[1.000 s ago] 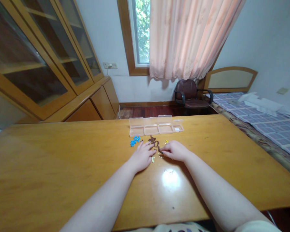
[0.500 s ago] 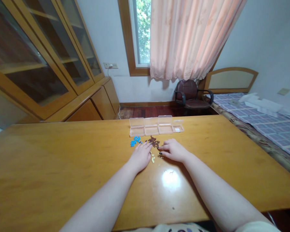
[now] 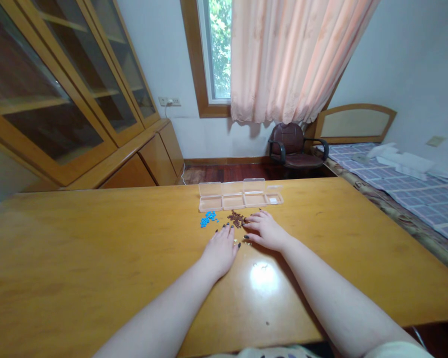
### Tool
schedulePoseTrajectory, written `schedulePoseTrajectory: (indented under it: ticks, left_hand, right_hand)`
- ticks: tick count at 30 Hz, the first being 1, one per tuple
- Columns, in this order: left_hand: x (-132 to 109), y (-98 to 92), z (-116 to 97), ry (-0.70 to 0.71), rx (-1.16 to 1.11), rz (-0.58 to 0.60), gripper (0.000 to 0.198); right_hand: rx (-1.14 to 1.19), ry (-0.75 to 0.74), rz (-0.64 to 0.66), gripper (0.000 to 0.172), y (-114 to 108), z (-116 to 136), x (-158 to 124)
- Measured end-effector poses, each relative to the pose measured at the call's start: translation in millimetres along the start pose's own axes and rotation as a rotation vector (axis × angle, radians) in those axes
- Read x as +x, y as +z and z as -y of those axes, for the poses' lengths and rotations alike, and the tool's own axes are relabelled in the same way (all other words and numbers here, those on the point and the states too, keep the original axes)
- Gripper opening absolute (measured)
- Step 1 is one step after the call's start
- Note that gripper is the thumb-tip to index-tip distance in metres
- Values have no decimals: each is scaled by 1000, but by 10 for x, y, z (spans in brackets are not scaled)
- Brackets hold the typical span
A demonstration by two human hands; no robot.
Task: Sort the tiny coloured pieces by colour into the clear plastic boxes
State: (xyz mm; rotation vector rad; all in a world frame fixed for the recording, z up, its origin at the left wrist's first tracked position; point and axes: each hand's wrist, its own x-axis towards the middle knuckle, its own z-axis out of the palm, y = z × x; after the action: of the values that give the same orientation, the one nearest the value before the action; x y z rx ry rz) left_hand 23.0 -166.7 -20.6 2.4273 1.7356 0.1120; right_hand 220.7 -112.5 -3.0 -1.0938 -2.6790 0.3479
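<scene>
Small brown pieces (image 3: pixel 236 219) lie in a loose pile on the wooden table (image 3: pixel 97 248). To their left is a pile of small blue pieces (image 3: pixel 209 218). My left hand (image 3: pixel 220 248) rests palm down with fingers spread, just in front of both piles, its thumb beside a few pale yellow pieces (image 3: pixel 235 241). At the brown pile's right edge my right hand (image 3: pixel 267 231) lies with fingers apart, the index finger touching or very near the brown pieces. A few more pale bits lie by its thumb. What exactly the pieces are is too small to tell.
Behind the piles stand clear plastic boxes (image 3: pixel 233 201) in a row, lids raised; the smallest, at the right, holds something white. A dark speck (image 3: pixel 268 323) lies near the table's front edge. Beyond the table are an office chair (image 3: pixel 289 144), a bed (image 3: pixel 403 189) and a glass-door cabinet (image 3: pixel 78 89).
My left hand has drawn back toward me and slightly right, covering some of the yellow pieces. My right fingers have spread and reached a little farther forward. The view has shifted slightly.
</scene>
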Motion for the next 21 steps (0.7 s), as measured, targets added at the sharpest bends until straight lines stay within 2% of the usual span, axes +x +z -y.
schedulePoseTrajectory:
  ticks: [7,11,15,21]
  left_hand:
    - [-60,38,-98,27,-53,62,61]
    - [-64,-55,-112,29,-69,116,61]
    - [-67,-127,-106,52,-82,108,60]
    - [-93,-206,-153,81,-102,130,49]
  right_hand:
    - [40,12,86,59,110,3,25]
    - [39,45,58,56,87,-22,19]
    - [35,68,51,51,70,-40,26]
    - [63,41,70,56,57,-28,38]
